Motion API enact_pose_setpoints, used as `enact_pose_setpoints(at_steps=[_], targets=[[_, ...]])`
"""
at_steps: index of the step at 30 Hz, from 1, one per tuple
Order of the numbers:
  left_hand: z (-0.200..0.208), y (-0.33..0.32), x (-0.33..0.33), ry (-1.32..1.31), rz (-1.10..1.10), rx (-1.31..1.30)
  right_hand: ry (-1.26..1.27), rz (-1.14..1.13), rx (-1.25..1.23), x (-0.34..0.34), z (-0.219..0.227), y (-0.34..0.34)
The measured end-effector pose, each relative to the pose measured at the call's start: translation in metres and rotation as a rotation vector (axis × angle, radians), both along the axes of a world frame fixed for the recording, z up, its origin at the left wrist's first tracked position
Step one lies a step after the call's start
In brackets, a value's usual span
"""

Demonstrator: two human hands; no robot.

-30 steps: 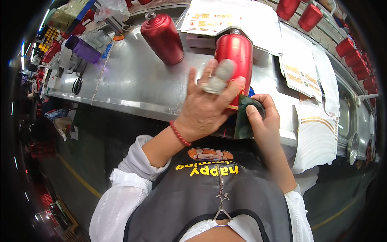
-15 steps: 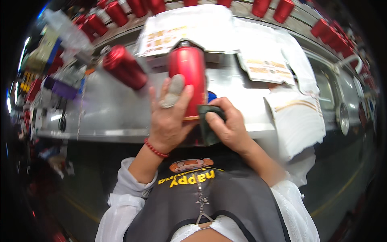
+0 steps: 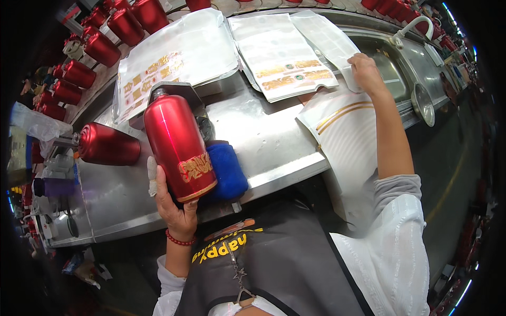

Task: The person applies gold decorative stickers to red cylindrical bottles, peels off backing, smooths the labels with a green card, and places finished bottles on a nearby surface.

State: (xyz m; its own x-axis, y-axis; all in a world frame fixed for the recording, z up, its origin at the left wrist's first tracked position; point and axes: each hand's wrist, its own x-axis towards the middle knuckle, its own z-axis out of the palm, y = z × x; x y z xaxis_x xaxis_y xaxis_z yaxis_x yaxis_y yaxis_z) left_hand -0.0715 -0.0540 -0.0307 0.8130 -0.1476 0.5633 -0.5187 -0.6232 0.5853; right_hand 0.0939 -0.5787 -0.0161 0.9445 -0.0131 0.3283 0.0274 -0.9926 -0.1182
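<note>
Shiny metal worktop (image 3: 274, 139): two red bottles, three sticker sheets. Left hand (image 3: 176, 208) wrapped round upright red bottle (image 3: 179, 150); right hand (image 3: 365, 71) pinching far clear sheet (image 3: 329, 39).

Red bottle (image 3: 178, 150) (gold lettering), blue cloth (image 3: 227, 171), silver worktop (image 3: 263, 137).

A long stainless-steel workbench (image 3: 274, 142) runs across the room, its surface shiny under overhead light. Set into its far end is a steel sink basin (image 3: 403, 71) with a white curved tap (image 3: 411, 27). Below lies a dark concrete floor (image 3: 448, 210) with a yellow line.
</note>
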Motion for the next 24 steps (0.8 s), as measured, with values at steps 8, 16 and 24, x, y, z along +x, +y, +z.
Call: enact_pose_setpoints(at_steps=[8,16,24], targets=[[-0.016,0.006,-0.008,0.085,0.044,-0.145,0.406,-0.387,0.132,0.012,0.014,-0.096],[-0.014,0.006,-0.009,0.126,0.072,-0.16,0.018,-0.128,0.055,0.021,-0.009,-0.103],[-0.02,0.008,-0.015,0.16,0.072,-0.233,0.735,-0.494,0.17,0.044,0.031,-0.116]])
